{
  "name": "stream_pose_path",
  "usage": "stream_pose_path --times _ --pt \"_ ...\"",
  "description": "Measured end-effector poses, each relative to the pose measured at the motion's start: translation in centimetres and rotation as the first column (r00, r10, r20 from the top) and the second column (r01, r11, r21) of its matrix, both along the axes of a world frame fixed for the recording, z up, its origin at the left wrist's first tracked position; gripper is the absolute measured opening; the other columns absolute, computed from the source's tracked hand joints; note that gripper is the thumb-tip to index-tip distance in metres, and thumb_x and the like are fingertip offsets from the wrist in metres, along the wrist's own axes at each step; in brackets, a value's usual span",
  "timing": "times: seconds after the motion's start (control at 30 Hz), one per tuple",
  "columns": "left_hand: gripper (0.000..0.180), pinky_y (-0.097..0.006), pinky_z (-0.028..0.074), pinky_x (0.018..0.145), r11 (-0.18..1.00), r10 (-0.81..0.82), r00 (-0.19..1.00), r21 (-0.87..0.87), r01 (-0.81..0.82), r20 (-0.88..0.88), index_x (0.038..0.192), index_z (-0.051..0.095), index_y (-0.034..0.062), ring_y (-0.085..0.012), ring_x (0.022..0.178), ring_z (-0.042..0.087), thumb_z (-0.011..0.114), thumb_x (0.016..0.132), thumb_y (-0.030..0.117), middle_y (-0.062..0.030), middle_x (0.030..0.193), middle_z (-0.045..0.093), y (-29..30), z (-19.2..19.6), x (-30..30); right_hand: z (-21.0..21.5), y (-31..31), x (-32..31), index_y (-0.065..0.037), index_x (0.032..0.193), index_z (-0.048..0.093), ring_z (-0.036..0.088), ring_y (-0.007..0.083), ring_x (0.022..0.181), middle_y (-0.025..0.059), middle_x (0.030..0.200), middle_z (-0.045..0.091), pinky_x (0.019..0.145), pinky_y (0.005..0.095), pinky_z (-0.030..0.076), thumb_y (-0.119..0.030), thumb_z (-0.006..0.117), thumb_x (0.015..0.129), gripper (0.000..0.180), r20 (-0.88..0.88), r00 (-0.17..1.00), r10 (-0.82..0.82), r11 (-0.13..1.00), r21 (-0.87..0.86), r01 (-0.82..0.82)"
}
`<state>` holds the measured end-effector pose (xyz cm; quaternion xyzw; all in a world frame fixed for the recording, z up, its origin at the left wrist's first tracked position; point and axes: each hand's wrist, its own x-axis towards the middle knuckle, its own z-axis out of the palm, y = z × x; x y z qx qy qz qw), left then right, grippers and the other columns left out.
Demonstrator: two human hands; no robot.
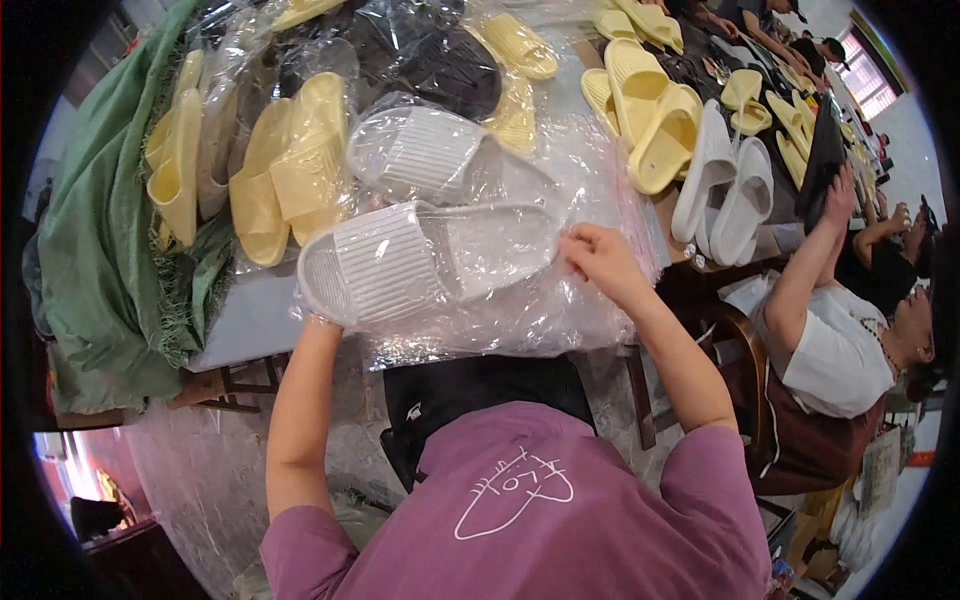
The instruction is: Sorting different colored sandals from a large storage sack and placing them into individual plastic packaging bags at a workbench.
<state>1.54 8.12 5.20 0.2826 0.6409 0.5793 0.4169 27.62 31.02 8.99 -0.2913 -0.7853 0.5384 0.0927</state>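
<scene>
A pair of white slide slippers [385,262] lies before me, one beyond the other, with ribbed straps and toes to the left. Clear plastic film of a bag [505,255] covers them. My left hand [323,327] reaches under the toe of the nearer slipper; its fingers are hidden. At the heel end, my right hand [598,262] is closed in a pinch on the bag's edge. Beneath lies a stack of flat clear bags [590,190].
Bagged yellow slippers [290,185] and dark slippers [460,75] lie left and beyond. Unbagged yellow slippers [655,110] and white slippers [735,190] sit at the right. Green cloth [105,210] hangs at the left. A co-worker in a white shirt [835,345] sits close on the right.
</scene>
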Motion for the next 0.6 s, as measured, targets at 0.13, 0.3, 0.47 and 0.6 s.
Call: stream_pose_path --times 0.13,0.3,0.47,0.6 --pt "0.044 -0.029 0.044 0.091 0.98 0.167 0.95 0.065 -0.19 0.264 0.125 0.055 0.0055 -0.015 0.1 0.056 0.056 0.092 0.035 -0.0052 0.111 0.062 -0.7 0.0 -0.2 4.9 1.8 0.3 0.0 0.1 0.066 0.058 0.0108 0.076 0.0058 0.083 0.064 0.071 0.0251 0.046 -0.018 0.054 0.092 0.022 -0.367 0.907 -0.206 0.975 -0.16 0.157" --pt "0.041 -0.024 0.043 0.088 1.0 0.013 0.983 -0.012 -0.015 -0.182 0.131 0.05 0.0013 -0.0108 0.099 0.057 0.048 0.097 0.025 -0.0057 0.107 0.064 -2.9 -0.9 -2.4 3.3 4.2 1.2 0.0 0.115 0.06 0.051 0.018 0.113 0.0114 0.12 0.057 0.098 0.0307 0.04 -0.005 0.051 0.089 0.028 -0.577 0.813 0.083 0.757 -0.494 -0.428" --pt "0.046 -0.025 0.044 0.087 1.0 0.025 0.988 -0.015 -0.028 -0.149 0.128 0.051 -0.0005 -0.0148 0.097 0.06 0.051 0.095 0.032 -0.0085 0.101 0.066 -1.6 0.7 -0.8 0.9 3.3 -0.3 -0.011 0.126 0.057 0.037 0.0254 0.132 0.0129 0.134 0.049 0.105 0.0379 0.034 -0.006 0.057 0.085 0.041 -0.002 0.851 0.524 0.8 0.344 -0.492" --pt "0.039 -0.026 0.047 0.072 0.972 0.209 0.924 -0.032 -0.231 -0.319 0.11 0.058 -0.0016 -0.0131 0.079 0.06 0.054 0.094 0.033 -0.0091 0.088 0.066 0.6 -1.0 0.4 3.5 0.2 -3.2 -0.012 0.135 0.045 0.038 0.0369 0.128 0.0171 0.136 0.045 0.108 0.044 0.028 -0.039 0.062 0.082 0.062 0.437 0.751 0.496 0.391 0.659 -0.642"
